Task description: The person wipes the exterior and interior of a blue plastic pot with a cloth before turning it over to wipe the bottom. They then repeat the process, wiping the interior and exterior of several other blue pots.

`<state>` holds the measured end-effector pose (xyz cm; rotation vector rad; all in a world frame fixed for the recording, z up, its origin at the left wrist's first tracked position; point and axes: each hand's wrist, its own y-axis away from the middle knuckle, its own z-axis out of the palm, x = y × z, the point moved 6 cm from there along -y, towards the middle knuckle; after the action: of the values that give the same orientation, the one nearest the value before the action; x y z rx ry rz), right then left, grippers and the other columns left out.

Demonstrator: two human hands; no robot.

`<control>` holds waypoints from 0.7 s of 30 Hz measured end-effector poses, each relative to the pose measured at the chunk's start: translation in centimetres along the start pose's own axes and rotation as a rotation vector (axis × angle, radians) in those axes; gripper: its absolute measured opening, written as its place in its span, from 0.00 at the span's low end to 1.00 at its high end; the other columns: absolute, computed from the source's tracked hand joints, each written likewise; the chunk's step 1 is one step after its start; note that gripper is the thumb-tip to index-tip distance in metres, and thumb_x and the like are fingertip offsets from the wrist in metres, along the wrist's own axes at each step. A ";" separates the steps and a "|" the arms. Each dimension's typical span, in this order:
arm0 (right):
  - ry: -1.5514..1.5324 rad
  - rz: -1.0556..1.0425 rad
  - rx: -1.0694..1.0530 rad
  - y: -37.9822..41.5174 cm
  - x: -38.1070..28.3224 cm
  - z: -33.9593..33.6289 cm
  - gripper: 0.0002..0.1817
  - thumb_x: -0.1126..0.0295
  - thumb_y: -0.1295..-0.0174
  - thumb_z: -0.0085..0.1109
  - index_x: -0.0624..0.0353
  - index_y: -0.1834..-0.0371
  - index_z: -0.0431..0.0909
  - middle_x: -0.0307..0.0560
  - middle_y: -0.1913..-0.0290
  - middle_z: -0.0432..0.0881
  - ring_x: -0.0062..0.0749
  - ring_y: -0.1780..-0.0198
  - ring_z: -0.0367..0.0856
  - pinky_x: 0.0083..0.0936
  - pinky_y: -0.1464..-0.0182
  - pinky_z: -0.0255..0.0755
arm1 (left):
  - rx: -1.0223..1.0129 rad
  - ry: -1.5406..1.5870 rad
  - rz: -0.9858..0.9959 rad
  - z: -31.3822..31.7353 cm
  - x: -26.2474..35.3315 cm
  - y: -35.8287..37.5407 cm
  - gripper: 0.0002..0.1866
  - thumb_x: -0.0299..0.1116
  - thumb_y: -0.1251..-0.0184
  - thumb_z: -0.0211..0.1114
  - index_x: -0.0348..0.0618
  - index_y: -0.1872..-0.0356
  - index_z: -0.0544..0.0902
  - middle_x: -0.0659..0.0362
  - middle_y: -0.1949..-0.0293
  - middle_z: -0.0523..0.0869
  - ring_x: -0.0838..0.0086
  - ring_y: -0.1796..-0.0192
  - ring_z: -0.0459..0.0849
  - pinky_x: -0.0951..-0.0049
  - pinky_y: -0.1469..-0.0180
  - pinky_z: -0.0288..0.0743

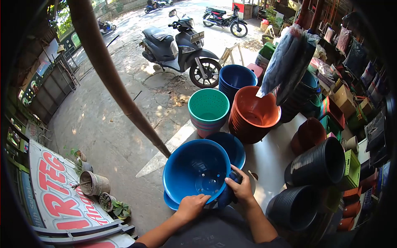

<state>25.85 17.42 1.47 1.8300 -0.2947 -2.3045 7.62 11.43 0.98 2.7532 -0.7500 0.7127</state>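
Round blue plastic basin lies ahead; left hand grips its near rim, right hand clasps dark-blue material, perhaps cloth, at its right rim.

Left hand on show, lower middle of frame, back of hand turned up to camera, fingers curled under in firm hold. Left forearm bare, slanting up from bottom left, running almost straight into hand. Now right hand, sitting higher, just right of centre: thumb pointing left, fingers reaching up and left, gripping too. Right forearm bare, climbing steeply from bottom edge, leaning left. Hands near each other, not touching!
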 end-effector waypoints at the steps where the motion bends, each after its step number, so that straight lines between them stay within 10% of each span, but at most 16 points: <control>1: 0.013 -0.047 0.036 -0.1 -0.4 -0.9 0.29 0.77 0.40 0.65 0.69 0.33 0.71 0.47 0.51 0.83 0.25 0.53 0.82 0.23 0.45 0.77 | -0.001 -0.004 0.004 0.2 0.4 -0.9 0.16 0.27 0.40 0.61 0.49 0.49 0.82 0.57 0.61 0.87 0.61 0.62 0.89 0.61 0.67 0.81; 7: -0.102 -0.206 0.122 -2.0 -0.1 -5.9 0.29 0.79 0.40 0.60 0.71 0.33 0.70 0.48 0.49 0.83 0.26 0.51 0.82 0.23 0.43 0.74 | 0.019 -0.112 0.053 1.2 2.4 -5.8 0.14 0.32 0.41 0.66 0.51 0.52 0.84 0.60 0.61 0.87 0.64 0.63 0.88 0.66 0.64 0.79; 12: -0.152 -0.252 0.146 -5.4 2.1 -9.9 0.32 0.75 0.43 0.60 0.72 0.33 0.68 0.49 0.47 0.81 0.27 0.49 0.81 0.24 0.39 0.72 | 0.418 0.033 0.036 -3.4 2.1 -7.4 0.22 0.44 0.44 0.75 0.51 0.48 0.84 0.47 0.39 0.75 0.52 0.36 0.74 0.58 0.37 0.67; 14: -0.189 -0.199 0.119 -6.6 2.0 -10.5 0.32 0.74 0.43 0.58 0.72 0.33 0.67 0.48 0.46 0.80 0.28 0.48 0.80 0.24 0.39 0.71 | 0.583 0.029 -0.265 -2.2 -2.0 -6.8 0.31 0.45 0.44 0.76 0.48 0.39 0.78 0.42 0.36 0.71 0.48 0.31 0.68 0.56 0.31 0.61; 16: -0.338 -0.145 0.124 -8.3 3.6 -11.5 0.32 0.75 0.44 0.56 0.71 0.33 0.67 0.48 0.48 0.80 0.27 0.48 0.79 0.23 0.39 0.71 | 0.726 0.047 -0.495 0.2 -7.0 -7.0 0.38 0.43 0.41 0.74 0.43 0.31 0.70 0.40 0.36 0.71 0.52 0.37 0.75 0.61 0.35 0.68; 18: -0.383 -0.132 0.095 -9.7 5.4 -12.5 0.31 0.76 0.44 0.55 0.69 0.33 0.67 0.46 0.49 0.80 0.27 0.49 0.79 0.23 0.39 0.71 | 0.644 1.039 -0.828 5.6 -12.1 -7.7 0.38 0.35 0.37 0.72 0.35 0.28 0.64 0.40 0.38 0.74 0.60 0.43 0.82 0.62 0.42 0.76; 21: -0.370 -0.065 0.116 -10.8 8.5 -13.7 0.30 0.81 0.43 0.54 0.68 0.32 0.68 0.43 0.50 0.81 0.25 0.51 0.80 0.23 0.41 0.72 | 0.526 0.982 -0.827 9.5 -15.7 -8.9 0.30 0.26 0.33 0.67 0.33 0.30 0.68 0.47 0.46 0.82 0.70 0.52 0.85 0.73 0.51 0.80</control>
<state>37.12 25.01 -12.40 1.4658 -0.4329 -2.7185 4.22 22.75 -15.65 2.2063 0.7985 1.9100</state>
